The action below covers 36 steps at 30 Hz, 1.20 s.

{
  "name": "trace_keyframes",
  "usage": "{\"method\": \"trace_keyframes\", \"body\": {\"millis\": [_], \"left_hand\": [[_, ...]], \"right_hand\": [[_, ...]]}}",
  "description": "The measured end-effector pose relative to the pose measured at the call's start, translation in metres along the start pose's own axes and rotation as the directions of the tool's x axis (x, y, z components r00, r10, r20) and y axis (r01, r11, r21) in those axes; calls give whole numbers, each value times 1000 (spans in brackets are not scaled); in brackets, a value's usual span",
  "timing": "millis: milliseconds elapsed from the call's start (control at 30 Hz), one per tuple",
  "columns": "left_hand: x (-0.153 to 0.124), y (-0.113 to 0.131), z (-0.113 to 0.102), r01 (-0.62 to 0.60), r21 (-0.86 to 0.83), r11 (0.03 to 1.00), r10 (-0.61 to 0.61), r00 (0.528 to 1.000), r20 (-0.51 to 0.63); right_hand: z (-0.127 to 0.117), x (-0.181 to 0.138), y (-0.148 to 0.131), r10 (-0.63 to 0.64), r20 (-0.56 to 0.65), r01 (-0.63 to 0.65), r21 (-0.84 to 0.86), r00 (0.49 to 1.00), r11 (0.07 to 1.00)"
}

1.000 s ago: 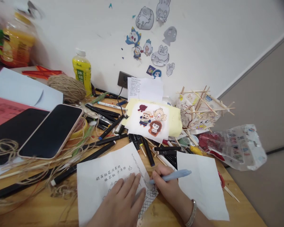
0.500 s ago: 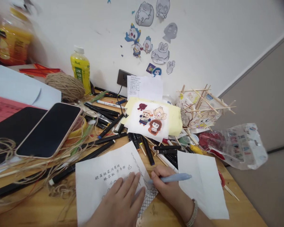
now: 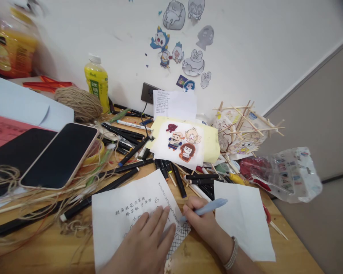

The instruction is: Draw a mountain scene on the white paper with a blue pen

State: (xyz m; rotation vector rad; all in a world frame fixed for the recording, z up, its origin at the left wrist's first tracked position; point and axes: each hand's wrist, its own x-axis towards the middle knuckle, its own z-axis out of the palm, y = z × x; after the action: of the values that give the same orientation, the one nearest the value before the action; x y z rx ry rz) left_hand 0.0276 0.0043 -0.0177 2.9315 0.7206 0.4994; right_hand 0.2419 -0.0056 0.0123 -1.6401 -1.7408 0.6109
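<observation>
My left hand [image 3: 147,239] lies flat with fingers stretched out on a white sheet of paper [image 3: 108,220], covering part of its drawing. Handwritten characters, a wavy double line and a crosshatched lower right corner show on the sheet. My right hand [image 3: 201,219] grips a light blue pen [image 3: 211,207], its tip at the paper's right edge beside the crosshatching. A second white sheet [image 3: 242,220], with no marks visible, lies to the right of this hand. Beyond the written sheet, a paper with coloured cartoon figures [image 3: 178,146] rests on a yellow pad [image 3: 211,146].
Black markers [image 3: 177,180] are strewn behind the paper. Left are a phone [image 3: 60,156], loose twine [image 3: 77,104] and a yellow drink bottle [image 3: 96,85]. A stick-and-paper lantern shape [image 3: 240,129] and a clear plastic bag [image 3: 291,175] stand right, near the table edge.
The pen has tilted more upright in my right hand, its top end shifting up and left. The left hand stays in place on the paper.
</observation>
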Motion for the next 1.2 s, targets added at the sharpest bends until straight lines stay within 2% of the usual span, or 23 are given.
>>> {"method": "trace_keyframes", "body": {"millis": [233,567,800,1000,1200], "left_hand": [[0,-1,-1,2,-3,1000,-1,998,58],[2,1,-16,9,2,1000,-9,1000,8],[0,1,-11,7,-11,1000,-6,1000,17],[1,3,-19,3,38,999,-1,998,-58],[3,1,-10,-15,60,998,22,993,-119]], "right_hand": [[-1,0,-2,39,23,-39,20,999,999],[-1,1,-3,18,11,-18,47,1000,999],[-3,0,-5,23,32,-25,58,999,998],[-1,-1,0,-12,21,11,65,1000,998],[0,0,2,-14,38,9,106,999,994]]}}
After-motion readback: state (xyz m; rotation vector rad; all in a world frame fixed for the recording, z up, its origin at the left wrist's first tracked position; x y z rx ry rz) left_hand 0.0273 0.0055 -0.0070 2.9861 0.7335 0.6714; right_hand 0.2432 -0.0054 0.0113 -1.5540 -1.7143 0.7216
